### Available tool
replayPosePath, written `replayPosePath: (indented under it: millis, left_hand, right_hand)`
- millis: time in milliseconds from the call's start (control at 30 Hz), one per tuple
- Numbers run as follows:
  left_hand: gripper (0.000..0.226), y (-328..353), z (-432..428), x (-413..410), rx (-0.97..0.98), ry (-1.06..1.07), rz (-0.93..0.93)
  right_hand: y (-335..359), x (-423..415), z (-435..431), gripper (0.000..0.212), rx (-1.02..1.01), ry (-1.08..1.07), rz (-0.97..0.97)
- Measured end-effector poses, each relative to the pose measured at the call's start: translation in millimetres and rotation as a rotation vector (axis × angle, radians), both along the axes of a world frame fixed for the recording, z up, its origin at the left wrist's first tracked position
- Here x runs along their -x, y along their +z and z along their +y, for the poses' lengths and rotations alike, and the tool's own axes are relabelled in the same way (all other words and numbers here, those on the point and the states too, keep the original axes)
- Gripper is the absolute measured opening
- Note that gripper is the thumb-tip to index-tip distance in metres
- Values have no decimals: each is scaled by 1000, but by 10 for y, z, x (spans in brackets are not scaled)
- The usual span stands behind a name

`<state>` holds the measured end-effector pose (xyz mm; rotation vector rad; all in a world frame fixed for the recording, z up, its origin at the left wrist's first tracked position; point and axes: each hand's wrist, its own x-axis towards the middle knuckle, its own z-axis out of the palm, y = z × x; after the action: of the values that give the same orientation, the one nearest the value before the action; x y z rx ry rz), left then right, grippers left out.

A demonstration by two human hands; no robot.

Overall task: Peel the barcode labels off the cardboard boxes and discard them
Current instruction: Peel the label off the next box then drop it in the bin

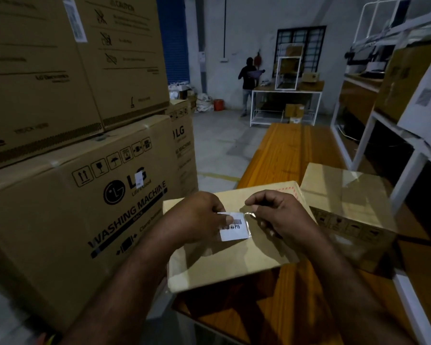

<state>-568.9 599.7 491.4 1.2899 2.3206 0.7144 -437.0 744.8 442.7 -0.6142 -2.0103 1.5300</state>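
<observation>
A flat cardboard box [224, 265] lies on the orange wooden table [286, 155] in front of me. On its top sits a white barcode label [235, 227] marked A4-P19 under clear tape. My left hand [197, 217] pinches the label's left edge, which looks lifted. My right hand [281, 215] is curled just right of the label, its fingertips at a shiny raised strip of tape by the label's upper right corner. A second cardboard box [346, 205] stands to the right, touching the first.
Large washing machine cartons [67, 195] are stacked on the left, some with small white labels [139, 176]. White metal shelving [393, 175] runs along the right. A person [248, 83] stands far back by a white table with boxes.
</observation>
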Motion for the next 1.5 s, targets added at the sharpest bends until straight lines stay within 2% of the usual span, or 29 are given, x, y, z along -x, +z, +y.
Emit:
replayPosePath:
  millis: [167, 300, 467, 633, 867, 1100, 1500]
  left_hand:
    - [19, 42, 14, -3, 61, -14, 30]
    - [46, 116, 187, -80, 184, -4, 158]
    - [32, 164, 391, -130, 263, -68, 318]
    - [20, 166, 358, -126, 209, -119, 232]
    - [12, 132, 331, -118, 142, -94, 198]
    - [8, 120, 317, -71, 131, -127, 200]
    - [7, 126, 331, -36, 107, -192, 250]
  right_hand:
    - [-26, 3, -3, 14, -115, 1, -37]
    - [-62, -12, 9, 18, -144, 19, -23]
    - [-65, -54, 14, 18, -84, -24, 1]
    - [-101, -61, 21, 19, -59, -63, 25]
    - [-92, -39, 49, 35, -211, 10, -40]
    - [-64, -7, 102, 19, -388, 34, -106]
    - [-120, -15, 107, 1, -271, 107, 44]
